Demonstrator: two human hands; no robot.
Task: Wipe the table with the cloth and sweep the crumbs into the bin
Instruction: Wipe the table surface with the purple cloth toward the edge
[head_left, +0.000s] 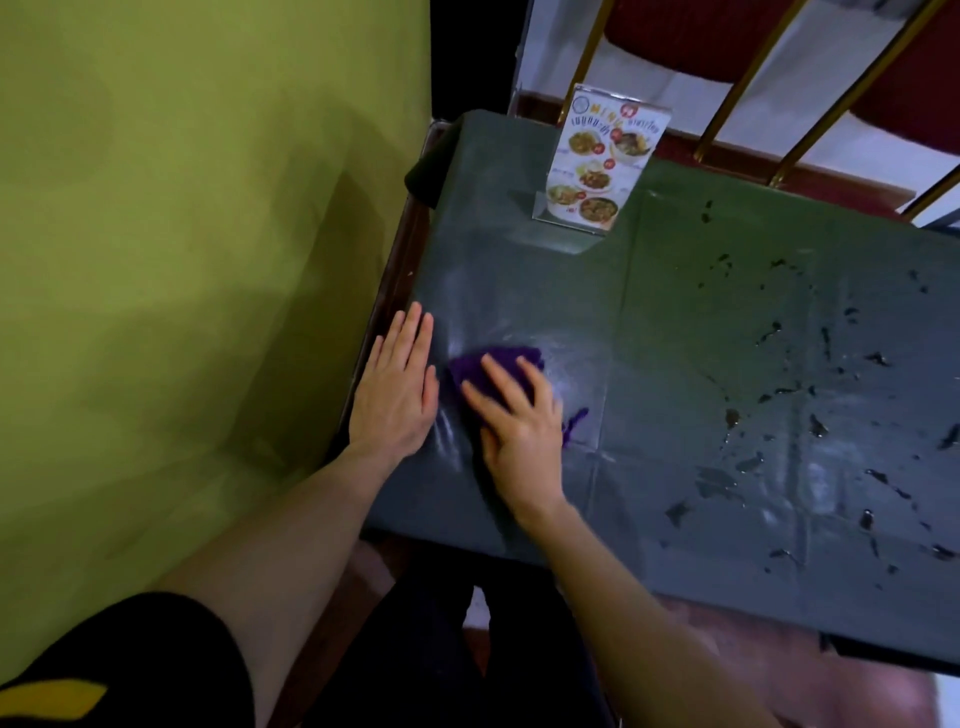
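My right hand (519, 415) lies flat with fingers spread on the one purple cloth (493, 370), pressing it to the tabletop (675, 322); the cloth shows beyond my fingertips and a scrap peeks out at the thumb side. My left hand (397, 387) rests just beside it, palm down, fingers straight and together, holding nothing, near the tabletop's left edge. Two hands, one cloth. Farther out, one menu stand (597, 166) sits upright near the far edge. Dark wet spots and bits (810, 410), too many to count, scatter over the right half, well apart from the cloth. A green wall (182, 234) runs along my left.
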